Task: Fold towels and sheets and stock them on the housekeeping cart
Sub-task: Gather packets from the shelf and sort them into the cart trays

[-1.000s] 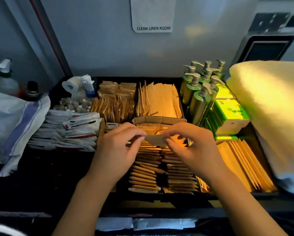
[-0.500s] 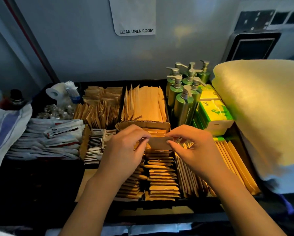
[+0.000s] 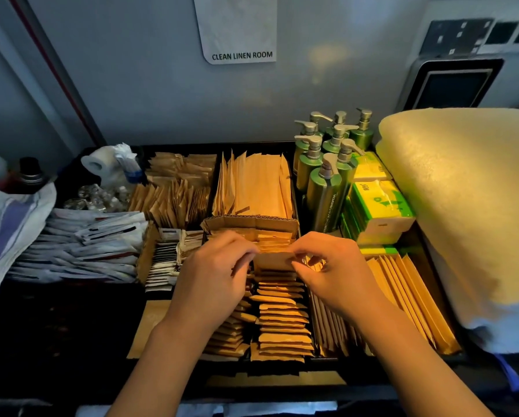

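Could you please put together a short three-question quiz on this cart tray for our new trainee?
1. True or false: both hands pinch the same brown paper packet.
2. Which item stands at the back right of the tray, just left of the folded towel? A) green pump bottles B) a kettle C) a stack of glasses
3. Fill in: the sign on the wall reads "CLEAN ____ ROOM".

Key:
1. True: the left hand and right hand each pinch one end of it.
2. A: the green pump bottles.
3. LINEN
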The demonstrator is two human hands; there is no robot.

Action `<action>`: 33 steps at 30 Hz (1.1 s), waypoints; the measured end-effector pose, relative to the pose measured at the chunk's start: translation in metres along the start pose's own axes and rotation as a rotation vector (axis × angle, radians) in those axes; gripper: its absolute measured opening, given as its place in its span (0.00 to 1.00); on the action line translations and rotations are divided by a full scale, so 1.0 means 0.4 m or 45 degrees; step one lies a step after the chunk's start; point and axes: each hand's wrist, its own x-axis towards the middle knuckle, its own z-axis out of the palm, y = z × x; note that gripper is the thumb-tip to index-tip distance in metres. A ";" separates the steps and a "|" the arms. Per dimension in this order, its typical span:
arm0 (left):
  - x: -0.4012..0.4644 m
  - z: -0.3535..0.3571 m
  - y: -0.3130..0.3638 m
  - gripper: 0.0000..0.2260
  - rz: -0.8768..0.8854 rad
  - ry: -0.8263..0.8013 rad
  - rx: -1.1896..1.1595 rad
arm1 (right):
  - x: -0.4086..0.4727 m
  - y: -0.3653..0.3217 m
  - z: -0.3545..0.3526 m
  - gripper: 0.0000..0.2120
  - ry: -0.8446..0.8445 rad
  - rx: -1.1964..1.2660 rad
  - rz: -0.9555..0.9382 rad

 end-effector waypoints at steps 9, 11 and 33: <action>-0.003 0.053 -0.009 0.10 -0.117 -0.139 0.051 | -0.008 0.015 0.026 0.09 -0.027 -0.166 0.009; -0.009 0.063 -0.011 0.09 -0.139 -0.083 0.037 | -0.002 0.018 0.032 0.08 -0.064 -0.238 0.033; -0.217 -0.156 -0.239 0.08 -0.383 0.097 0.091 | 0.059 -0.260 0.218 0.13 -0.344 -0.264 -0.359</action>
